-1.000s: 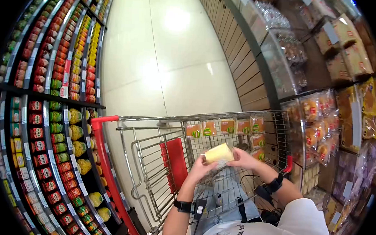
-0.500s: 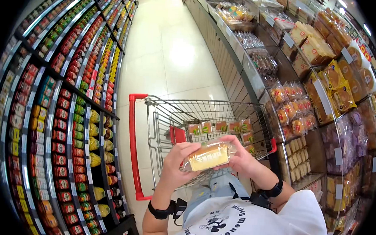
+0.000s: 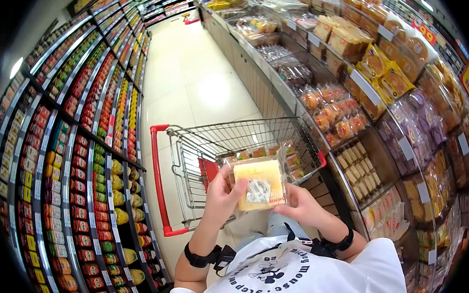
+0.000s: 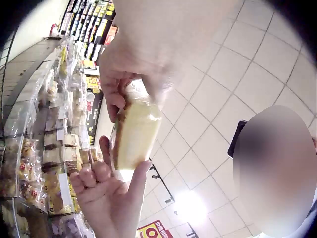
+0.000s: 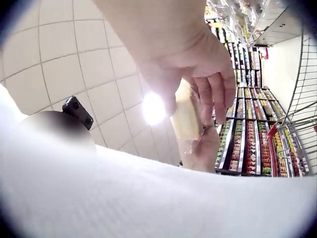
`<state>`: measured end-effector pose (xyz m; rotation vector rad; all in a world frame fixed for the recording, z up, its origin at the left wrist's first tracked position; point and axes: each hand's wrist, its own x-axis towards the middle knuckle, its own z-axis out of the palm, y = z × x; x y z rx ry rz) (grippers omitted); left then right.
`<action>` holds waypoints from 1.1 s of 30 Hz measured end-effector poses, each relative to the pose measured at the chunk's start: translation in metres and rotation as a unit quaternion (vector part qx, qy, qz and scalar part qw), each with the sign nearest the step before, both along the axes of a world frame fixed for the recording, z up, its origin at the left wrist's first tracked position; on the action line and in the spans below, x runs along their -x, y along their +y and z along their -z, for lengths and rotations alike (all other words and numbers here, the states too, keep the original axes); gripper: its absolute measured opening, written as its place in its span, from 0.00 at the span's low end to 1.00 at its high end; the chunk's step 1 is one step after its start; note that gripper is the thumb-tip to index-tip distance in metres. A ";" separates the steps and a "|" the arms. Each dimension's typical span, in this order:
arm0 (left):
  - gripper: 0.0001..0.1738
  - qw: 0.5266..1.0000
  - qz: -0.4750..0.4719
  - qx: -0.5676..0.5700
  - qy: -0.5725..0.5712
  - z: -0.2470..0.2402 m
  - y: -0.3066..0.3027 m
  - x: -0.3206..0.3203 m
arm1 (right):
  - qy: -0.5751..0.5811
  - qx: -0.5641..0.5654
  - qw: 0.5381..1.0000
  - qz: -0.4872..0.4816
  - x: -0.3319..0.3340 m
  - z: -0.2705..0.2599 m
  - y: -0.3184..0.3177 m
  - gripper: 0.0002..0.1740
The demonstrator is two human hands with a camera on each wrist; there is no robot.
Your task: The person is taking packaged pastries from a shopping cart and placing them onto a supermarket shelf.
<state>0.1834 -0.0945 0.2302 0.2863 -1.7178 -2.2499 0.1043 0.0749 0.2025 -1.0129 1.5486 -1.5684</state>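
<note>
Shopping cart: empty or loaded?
Loaded: several small packs lie in the cart, beyond the held package; how full, cannot tell.

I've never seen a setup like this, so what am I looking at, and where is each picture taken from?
There's no robot: a person wears three cameras. The large picture comes from the head, looking down; the other two come from the left and right wrists. The left hand and right hand together hold a clear-wrapped, pale yellow cake or bread with a whitish label. Behind it stands a shopping cart with several smaller wrapped packs inside. Jars line the shelves on the left, and wrapped baked goods fill the display on the right.
</note>
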 end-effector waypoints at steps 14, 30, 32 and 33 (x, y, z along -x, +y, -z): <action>0.12 0.752 0.020 0.544 0.373 -0.006 0.097 0.103 | -0.304 0.292 0.903 0.076 0.056 -0.030 0.119 0.45; 0.17 0.601 0.090 0.600 0.520 0.004 0.258 0.245 | -0.147 0.267 0.900 0.312 0.155 -0.023 0.276 0.36; 0.18 0.609 0.108 0.588 0.521 0.010 0.275 0.262 | -0.140 0.243 0.892 0.354 0.169 -0.005 0.291 0.35; 0.19 0.636 0.144 0.587 0.480 0.017 0.284 0.272 | -0.136 0.230 0.889 0.373 0.176 0.002 0.298 0.35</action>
